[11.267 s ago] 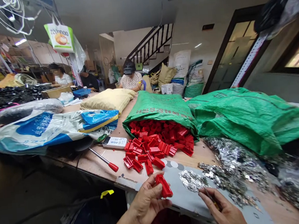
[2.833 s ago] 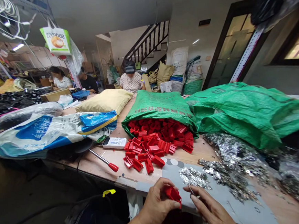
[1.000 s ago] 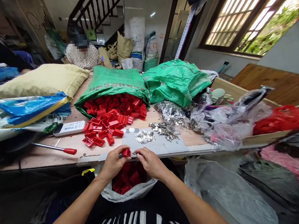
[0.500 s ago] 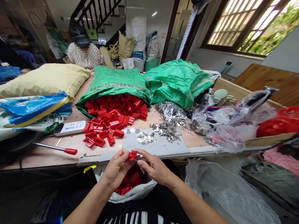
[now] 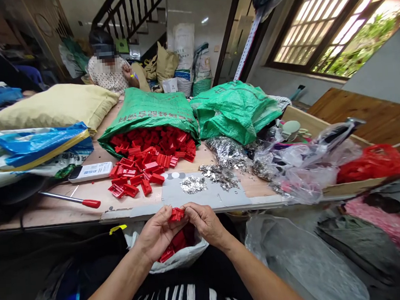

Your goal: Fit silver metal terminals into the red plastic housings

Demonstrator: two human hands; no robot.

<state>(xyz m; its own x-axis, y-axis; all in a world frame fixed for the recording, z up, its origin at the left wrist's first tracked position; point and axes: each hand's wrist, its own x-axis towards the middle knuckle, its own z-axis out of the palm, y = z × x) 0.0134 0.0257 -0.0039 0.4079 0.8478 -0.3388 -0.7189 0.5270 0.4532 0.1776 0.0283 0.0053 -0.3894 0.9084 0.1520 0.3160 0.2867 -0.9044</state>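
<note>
Between thumb and fingers, my left hand (image 5: 154, 234) holds a small red plastic part (image 5: 176, 214) with a stepped shape. Pinched at the right end of that part is my right hand (image 5: 208, 225); its fingertips hide whatever is between them. Below both hands, a white sack (image 5: 177, 263) in the lap holds more red parts (image 5: 179, 241). On the table ahead lie loose red parts (image 5: 136, 178), spilling from a green sack (image 5: 151, 105). To their right, a small heap of shiny metal pieces (image 5: 193, 184) rests on a grey sheet (image 5: 176, 200).
A bag of metal pieces (image 5: 229, 152) and a second green sack (image 5: 234, 110) lie further right. A wooden tray (image 5: 351, 186) holds plastic bags. At left are a red-tipped lever (image 5: 91, 204) and a white box (image 5: 92, 171). Another person (image 5: 109, 71) sits across the table.
The red part has turned a little and sits slightly lower. My right fingers have closed together at its right end. Across the table, the other person's hand has come up.
</note>
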